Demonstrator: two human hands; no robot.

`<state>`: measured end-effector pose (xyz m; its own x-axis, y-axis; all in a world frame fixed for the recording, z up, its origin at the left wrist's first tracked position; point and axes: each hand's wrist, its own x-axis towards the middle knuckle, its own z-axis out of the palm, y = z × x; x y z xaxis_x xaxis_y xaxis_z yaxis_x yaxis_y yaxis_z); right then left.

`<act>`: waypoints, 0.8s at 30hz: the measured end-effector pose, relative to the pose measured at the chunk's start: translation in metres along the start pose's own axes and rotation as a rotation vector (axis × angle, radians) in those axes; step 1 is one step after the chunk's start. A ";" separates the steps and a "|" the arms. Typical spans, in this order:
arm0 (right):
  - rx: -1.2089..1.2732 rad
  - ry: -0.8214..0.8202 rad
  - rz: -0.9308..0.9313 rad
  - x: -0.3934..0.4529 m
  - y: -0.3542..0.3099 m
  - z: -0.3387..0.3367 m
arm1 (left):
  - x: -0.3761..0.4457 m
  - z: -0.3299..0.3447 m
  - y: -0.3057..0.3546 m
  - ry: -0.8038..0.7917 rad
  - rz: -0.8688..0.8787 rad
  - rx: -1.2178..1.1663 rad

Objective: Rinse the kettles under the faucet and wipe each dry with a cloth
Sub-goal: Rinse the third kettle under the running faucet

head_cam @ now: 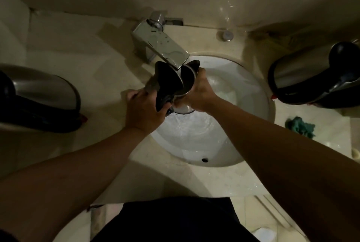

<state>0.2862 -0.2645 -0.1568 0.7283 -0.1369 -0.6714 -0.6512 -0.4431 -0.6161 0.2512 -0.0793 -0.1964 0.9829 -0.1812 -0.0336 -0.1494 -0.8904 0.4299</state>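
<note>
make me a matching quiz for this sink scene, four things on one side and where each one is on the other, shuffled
Things:
1. steel kettle with open black lid
2. crumpled green cloth
3. steel kettle with a red switch
4. square chrome faucet

Places:
A. on the counter, left of the white basin
B. held in both hands over the basin
C. on the counter, right of the basin
D. mounted behind the basin, spout over it

Pairs: 1-B, 2-C, 3-A, 4-D

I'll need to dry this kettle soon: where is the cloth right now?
In the head view, the green cloth lies crumpled on the counter right of the sink, just in front of the right-hand kettle.
</note>
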 end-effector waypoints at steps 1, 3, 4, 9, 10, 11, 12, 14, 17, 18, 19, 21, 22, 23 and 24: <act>0.000 0.005 0.003 -0.001 -0.001 -0.001 | 0.000 0.000 0.001 0.000 -0.001 -0.003; -0.044 -0.004 -0.005 0.000 0.001 -0.001 | 0.000 0.000 0.001 -0.001 0.004 -0.011; -0.049 -0.005 -0.009 -0.001 -0.001 -0.001 | 0.000 0.000 0.000 0.001 0.011 -0.011; -0.048 0.001 -0.052 0.000 -0.001 0.000 | 0.000 0.000 0.000 -0.005 0.009 -0.008; -0.041 -0.007 -0.045 -0.001 0.000 -0.001 | 0.000 0.001 0.000 -0.001 0.013 -0.011; -0.046 -0.005 -0.046 -0.002 -0.002 -0.001 | 0.000 0.001 -0.001 0.003 0.017 -0.013; -0.058 0.002 -0.042 -0.002 -0.001 -0.001 | 0.000 0.001 -0.002 0.006 0.021 -0.014; -0.069 -0.007 -0.032 -0.001 0.000 -0.002 | 0.000 0.002 -0.002 0.010 0.027 -0.022; -0.047 -0.027 -0.020 -0.001 -0.002 -0.003 | 0.001 0.004 -0.003 0.005 0.025 -0.012; -0.020 -0.032 -0.014 -0.003 -0.004 -0.003 | 0.001 0.004 -0.004 0.005 0.022 -0.008; -0.010 -0.035 -0.016 -0.004 -0.006 -0.003 | 0.001 0.005 -0.004 0.003 0.017 -0.001; -0.038 -0.034 -0.023 -0.006 -0.005 -0.003 | 0.000 0.004 -0.005 -0.011 0.007 0.018; -0.066 -0.024 -0.025 -0.007 -0.005 -0.004 | 0.000 0.003 -0.003 -0.015 0.004 0.016; -0.087 -0.009 -0.026 -0.007 -0.004 -0.005 | 0.000 0.002 -0.001 -0.014 0.005 0.014; -0.086 -0.005 -0.035 -0.008 -0.004 -0.005 | -0.001 0.001 -0.001 -0.007 0.005 0.018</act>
<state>0.2844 -0.2663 -0.1469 0.7489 -0.1154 -0.6525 -0.6046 -0.5220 -0.6016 0.2506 -0.0787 -0.1979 0.9812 -0.1890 -0.0381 -0.1566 -0.8968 0.4138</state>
